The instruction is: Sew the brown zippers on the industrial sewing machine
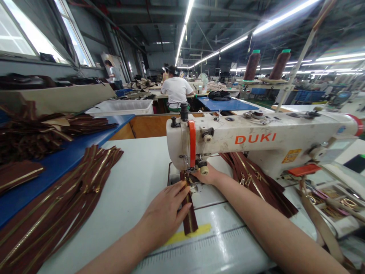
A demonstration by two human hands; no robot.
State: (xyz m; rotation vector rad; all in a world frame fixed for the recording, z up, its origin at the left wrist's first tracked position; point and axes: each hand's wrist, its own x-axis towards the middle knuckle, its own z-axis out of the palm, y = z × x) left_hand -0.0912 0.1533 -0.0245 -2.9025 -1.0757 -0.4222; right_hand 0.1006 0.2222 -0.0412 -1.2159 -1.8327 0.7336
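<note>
A brown zipper strip (190, 217) with gold teeth runs under the needle area of a white sewing machine (222, 137) marked DUKI. My left hand (168, 207) lies on the strip's left side in front of the needle, its fingers stretched forward and touching the fabric. Behind the needle, my right hand (207, 174) reaches in under the machine head, with its fingertips hidden by machine parts. Brown zippers (251, 179) with gold pulls lie under the machine arm. More long zippers (85, 182) are piled at the left of the pale table (128, 182).
A yellow tape and a ruler scale (216, 238) mark the front. At right is a divided tray (333, 201) of rings. Zipper bundles (34, 133) cover the blue surface at left. A person in a white shirt (176, 89) sits ahead; thread cones (252, 66) stand behind the machine.
</note>
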